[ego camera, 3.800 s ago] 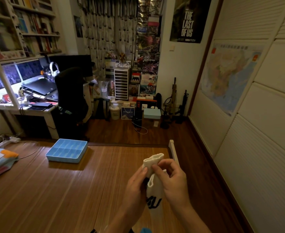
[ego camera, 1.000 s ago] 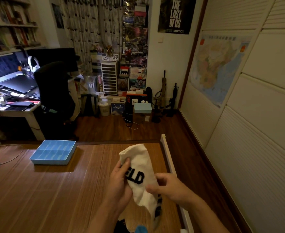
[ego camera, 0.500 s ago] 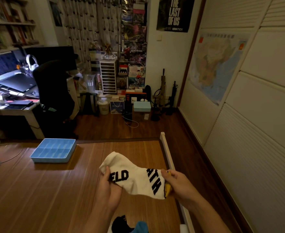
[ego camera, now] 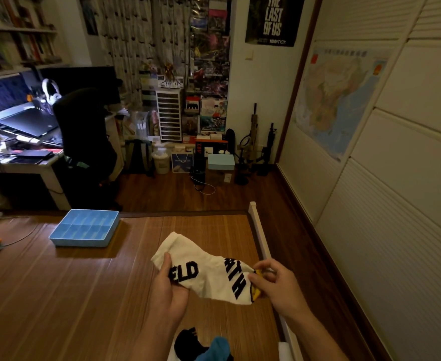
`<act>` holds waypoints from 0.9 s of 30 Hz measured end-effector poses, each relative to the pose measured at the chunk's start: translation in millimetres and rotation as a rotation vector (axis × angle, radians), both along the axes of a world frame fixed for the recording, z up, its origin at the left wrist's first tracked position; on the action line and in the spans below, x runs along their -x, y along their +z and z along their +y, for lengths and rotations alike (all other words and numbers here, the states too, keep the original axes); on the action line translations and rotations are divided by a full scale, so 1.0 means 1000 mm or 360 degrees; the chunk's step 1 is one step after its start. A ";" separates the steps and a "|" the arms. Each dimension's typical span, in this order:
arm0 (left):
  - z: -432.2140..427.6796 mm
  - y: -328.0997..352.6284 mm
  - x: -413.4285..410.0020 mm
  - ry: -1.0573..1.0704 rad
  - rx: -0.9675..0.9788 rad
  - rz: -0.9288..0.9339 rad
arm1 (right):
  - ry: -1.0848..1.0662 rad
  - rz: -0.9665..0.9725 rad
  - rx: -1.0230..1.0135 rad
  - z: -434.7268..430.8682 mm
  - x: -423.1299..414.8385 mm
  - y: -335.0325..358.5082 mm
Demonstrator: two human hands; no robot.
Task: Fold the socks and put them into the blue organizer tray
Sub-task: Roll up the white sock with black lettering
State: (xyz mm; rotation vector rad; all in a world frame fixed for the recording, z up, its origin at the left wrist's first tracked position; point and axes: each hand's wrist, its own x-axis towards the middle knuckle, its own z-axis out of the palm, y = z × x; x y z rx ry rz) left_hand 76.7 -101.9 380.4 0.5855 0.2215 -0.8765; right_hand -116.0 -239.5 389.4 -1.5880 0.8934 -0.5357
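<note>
A: What lies under the hands?

B: A wooden slat surface [ego camera: 71, 295]. Ahead of the left hand [ego camera: 168, 290] and off to its left sits the blue organizer tray [ego camera: 79, 242], well apart from it.

A: And the sock?

B: The white sock [ego camera: 209, 274] is stretched between both hands. The left grips one end, thumb on top, and the right hand [ego camera: 276, 285] pinches the yellow-tipped end. Near the wrists, a black sock [ego camera: 188, 342] and a blue sock [ego camera: 218, 347] lie bunched together.

The sock [ego camera: 210, 273] shows "ELD", perhaps "ATH"; poster [ego camera: 274, 19] reads "THE LAST OF US".
</note>
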 end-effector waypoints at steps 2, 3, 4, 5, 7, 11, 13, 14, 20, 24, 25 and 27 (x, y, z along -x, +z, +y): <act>0.000 0.001 -0.001 -0.0001 -0.0003 -0.0030 | 0.0020 -0.0021 0.0048 0.001 0.001 0.001; 0.000 0.002 -0.001 0.0001 -0.0004 -0.0039 | 0.0034 -0.0025 0.0077 0.001 0.001 0.001; 0.000 0.003 -0.001 0.0003 -0.0004 -0.0050 | 0.0051 -0.0017 0.0113 0.002 0.001 0.001; 0.001 0.004 -0.001 0.0006 -0.0006 -0.0064 | 0.0071 -0.0002 0.0153 0.002 0.002 0.001; 0.001 0.006 -0.001 0.0024 -0.0011 -0.0097 | 0.0102 0.0047 0.0248 0.002 0.003 -0.001; 0.000 0.011 -0.001 0.0042 -0.0036 -0.0218 | 0.0082 0.0086 0.0330 0.002 0.005 -0.006; 0.000 0.016 0.000 0.0041 -0.0034 -0.0254 | 0.0091 0.0061 0.0300 0.003 0.006 -0.008; 0.000 0.017 0.000 0.0040 -0.0031 -0.0267 | 0.0091 0.0055 0.0296 0.004 0.006 -0.009; -0.001 0.020 -0.002 0.0022 -0.0040 -0.0234 | 0.0002 0.0028 0.0395 0.004 0.004 -0.013; 0.000 0.015 -0.004 0.0019 -0.0055 -0.0148 | -0.0005 0.0039 0.0493 0.003 0.002 -0.010; 0.000 0.014 -0.005 0.0022 -0.0069 -0.0141 | 0.0019 0.0053 0.0513 0.004 0.002 -0.010; 0.000 0.010 -0.006 0.0020 -0.0100 -0.0150 | 0.0075 0.0121 0.0588 0.004 0.001 -0.012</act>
